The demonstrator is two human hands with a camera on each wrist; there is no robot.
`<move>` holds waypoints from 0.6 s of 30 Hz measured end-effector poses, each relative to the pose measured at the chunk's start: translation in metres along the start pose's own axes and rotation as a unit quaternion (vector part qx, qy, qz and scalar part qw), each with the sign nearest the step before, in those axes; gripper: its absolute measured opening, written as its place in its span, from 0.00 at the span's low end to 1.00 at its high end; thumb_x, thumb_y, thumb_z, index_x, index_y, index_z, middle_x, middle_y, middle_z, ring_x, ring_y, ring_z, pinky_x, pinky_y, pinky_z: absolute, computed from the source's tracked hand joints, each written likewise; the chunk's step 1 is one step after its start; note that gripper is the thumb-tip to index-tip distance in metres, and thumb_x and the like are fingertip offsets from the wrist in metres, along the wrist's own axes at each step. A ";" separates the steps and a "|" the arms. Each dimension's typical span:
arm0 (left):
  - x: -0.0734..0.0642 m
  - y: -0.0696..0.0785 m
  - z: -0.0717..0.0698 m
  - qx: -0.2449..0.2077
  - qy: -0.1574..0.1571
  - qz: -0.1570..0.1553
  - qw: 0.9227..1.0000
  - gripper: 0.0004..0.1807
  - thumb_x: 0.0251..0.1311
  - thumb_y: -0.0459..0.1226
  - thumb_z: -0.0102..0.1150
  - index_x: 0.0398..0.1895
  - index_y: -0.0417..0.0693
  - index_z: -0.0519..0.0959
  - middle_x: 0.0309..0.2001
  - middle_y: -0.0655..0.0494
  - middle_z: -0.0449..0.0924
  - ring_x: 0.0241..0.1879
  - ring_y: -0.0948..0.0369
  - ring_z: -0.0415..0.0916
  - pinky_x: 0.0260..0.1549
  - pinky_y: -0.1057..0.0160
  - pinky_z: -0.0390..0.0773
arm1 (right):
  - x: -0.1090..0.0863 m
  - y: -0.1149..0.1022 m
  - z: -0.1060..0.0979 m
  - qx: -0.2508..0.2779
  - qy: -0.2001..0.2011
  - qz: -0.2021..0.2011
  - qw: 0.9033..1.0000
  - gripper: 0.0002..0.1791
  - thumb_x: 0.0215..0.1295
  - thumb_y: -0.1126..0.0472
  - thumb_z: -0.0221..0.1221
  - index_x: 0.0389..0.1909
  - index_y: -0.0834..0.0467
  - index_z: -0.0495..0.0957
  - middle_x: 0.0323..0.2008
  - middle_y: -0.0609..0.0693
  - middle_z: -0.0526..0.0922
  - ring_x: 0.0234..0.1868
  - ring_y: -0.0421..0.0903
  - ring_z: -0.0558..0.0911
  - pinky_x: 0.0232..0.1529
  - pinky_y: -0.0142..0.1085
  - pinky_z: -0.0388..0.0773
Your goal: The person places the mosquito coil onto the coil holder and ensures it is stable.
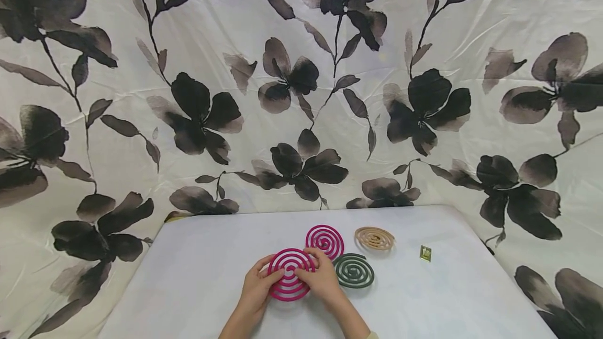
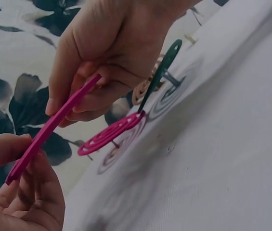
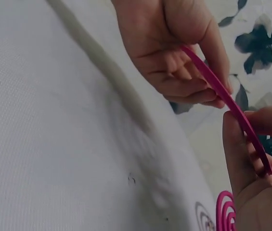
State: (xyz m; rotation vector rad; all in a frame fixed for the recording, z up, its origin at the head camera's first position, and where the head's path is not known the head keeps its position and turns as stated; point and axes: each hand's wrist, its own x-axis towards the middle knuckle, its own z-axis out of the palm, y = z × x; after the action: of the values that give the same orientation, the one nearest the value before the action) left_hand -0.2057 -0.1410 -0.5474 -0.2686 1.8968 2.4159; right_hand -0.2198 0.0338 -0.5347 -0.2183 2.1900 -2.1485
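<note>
Both hands grip a pink mosquito coil (image 1: 290, 269) by opposite sides, raised above the white table. My left hand (image 1: 255, 287) pinches its left side, thumb on the face and fingers behind. On the right edge, my right hand (image 1: 325, 282) pinches it in the same manner. The left wrist view shows the held coil (image 2: 54, 124) edge-on and tilted. Just beyond my right hand are a second pink coil (image 1: 324, 243) and a dark green coil (image 1: 353, 271). In the left wrist view the green coil (image 2: 161, 72) is tilted up off the table, on a small support.
A tan coil (image 1: 374, 238) is farther back on the right. To its right lies a small gold, shiny square piece (image 1: 425, 253). The white table (image 1: 198, 255) ends at a floral cloth (image 1: 292, 93) hanging behind it.
</note>
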 end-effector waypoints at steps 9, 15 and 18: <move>0.002 0.000 0.019 -0.018 -0.006 0.012 1.000 0.36 0.57 0.36 0.68 0.66 0.36 0.62 0.53 0.41 0.78 0.48 0.53 0.80 0.45 0.58 0.80 | -0.004 -0.003 -0.013 0.021 0.018 0.000 1.000 0.29 0.56 0.67 0.67 0.59 0.65 0.69 0.44 0.57 0.84 0.42 0.49 0.84 0.42 0.38 0.82; 0.003 0.000 0.033 -0.022 -0.018 0.011 1.000 0.35 0.58 0.36 0.68 0.66 0.36 0.63 0.53 0.41 0.78 0.48 0.54 0.80 0.45 0.59 0.80 | -0.010 -0.015 -0.025 0.018 0.035 0.004 0.999 0.28 0.57 0.69 0.67 0.58 0.68 0.68 0.45 0.61 0.83 0.44 0.51 0.83 0.43 0.38 0.81; 0.005 0.001 0.039 -0.025 -0.025 0.014 0.999 0.35 0.58 0.37 0.68 0.65 0.36 0.64 0.52 0.42 0.79 0.47 0.54 0.81 0.45 0.59 0.80 | -0.017 -0.030 -0.029 0.010 0.042 0.007 0.999 0.28 0.57 0.70 0.66 0.59 0.68 0.68 0.47 0.65 0.81 0.46 0.54 0.82 0.44 0.39 0.81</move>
State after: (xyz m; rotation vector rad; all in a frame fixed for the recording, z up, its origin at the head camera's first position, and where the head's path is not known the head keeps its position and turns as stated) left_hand -0.2143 -0.1042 -0.5382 -0.1840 1.8350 2.4668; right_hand -0.2060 0.0644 -0.5048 -0.1138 2.2056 -2.2092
